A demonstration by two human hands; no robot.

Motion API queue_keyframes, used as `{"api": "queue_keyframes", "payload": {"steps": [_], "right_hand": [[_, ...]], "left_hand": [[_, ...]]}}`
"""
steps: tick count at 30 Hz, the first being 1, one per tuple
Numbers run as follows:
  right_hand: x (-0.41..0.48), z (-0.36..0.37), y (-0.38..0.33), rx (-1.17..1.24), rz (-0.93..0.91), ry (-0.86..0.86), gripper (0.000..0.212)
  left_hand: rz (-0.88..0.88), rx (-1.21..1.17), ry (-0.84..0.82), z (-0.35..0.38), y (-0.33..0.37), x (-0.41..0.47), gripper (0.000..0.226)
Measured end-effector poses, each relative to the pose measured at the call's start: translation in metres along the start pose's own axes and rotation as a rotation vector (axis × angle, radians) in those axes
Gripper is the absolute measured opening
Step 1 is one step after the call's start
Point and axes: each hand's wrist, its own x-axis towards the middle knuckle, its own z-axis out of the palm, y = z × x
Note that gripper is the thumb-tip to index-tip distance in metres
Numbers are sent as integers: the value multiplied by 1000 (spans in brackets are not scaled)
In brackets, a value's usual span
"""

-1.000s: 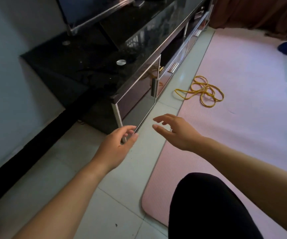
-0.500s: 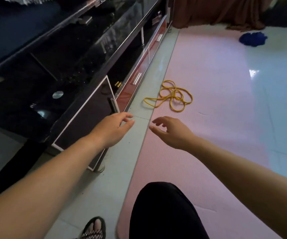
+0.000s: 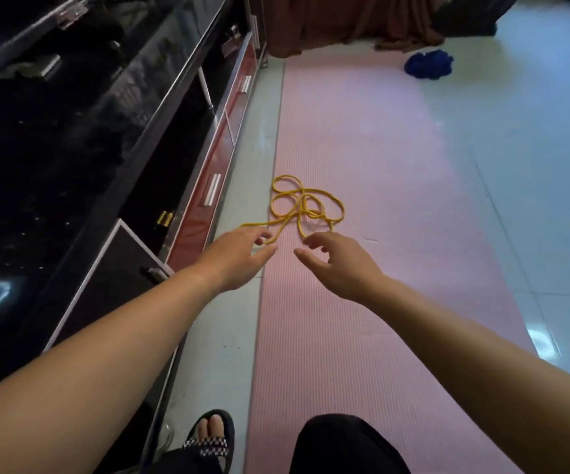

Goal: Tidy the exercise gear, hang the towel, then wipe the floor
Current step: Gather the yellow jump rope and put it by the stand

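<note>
A yellow skipping rope (image 3: 306, 205) lies in loose loops on the left edge of a long pink exercise mat (image 3: 362, 138), one strand trailing onto the tiled floor. My left hand (image 3: 239, 258) reaches out over the floor strip, fingers apart, its tips just at the rope's near strand. My right hand (image 3: 336, 261) hovers over the mat just short of the loops, fingers curled apart and holding nothing. A blue bundle of cloth (image 3: 429, 65) lies on the floor at the far right of the mat.
A black glass TV cabinet (image 3: 82, 159) with red drawer fronts (image 3: 215, 165) runs along the left. A brown curtain (image 3: 345, 22) hangs at the far end. Pale glossy tiles (image 3: 533, 165) stretch to the right. My sandalled foot (image 3: 210, 436) and dark-clad knee (image 3: 348, 446) are at the bottom.
The view has swung away from the cabinet door toward the mat. Both hands have come forward and now hover just short of the yellow rope.
</note>
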Motion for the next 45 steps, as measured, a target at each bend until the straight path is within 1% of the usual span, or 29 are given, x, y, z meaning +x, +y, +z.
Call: {"api": "queue_keyframes", "payload": {"steps": [5, 9, 13, 17, 21, 24, 26, 33, 40, 45], "right_hand": [[54, 17, 30, -52, 47, 33, 48], [94, 44, 63, -66, 113, 2, 49], [127, 76, 89, -75, 156, -22, 50], [148, 109, 114, -82, 209, -53, 53], [152, 135, 138, -134, 270, -48, 56], [151, 150, 154, -177, 291, -48, 57], [151, 156, 164, -176, 294, -40, 58], [180, 154, 182, -200, 300, 0, 60], [226, 144, 186, -175, 246, 60, 60], [254, 147, 191, -185, 219, 52, 60]], "left_hand": [[57, 65, -77, 19, -25, 68, 38], [70, 88, -115, 43, -52, 122, 39], [96, 115, -137, 74, -79, 157, 39], [54, 149, -152, 112, -103, 172, 45], [22, 146, -259, 149, -116, 182, 57], [32, 135, -260, 172, -119, 192, 63], [68, 172, -256, 184, -118, 199, 66], [109, 313, -293, 206, -125, 217, 72], [90, 349, -293, 221, -132, 217, 74], [89, 338, -287, 221, -132, 218, 74]]}}
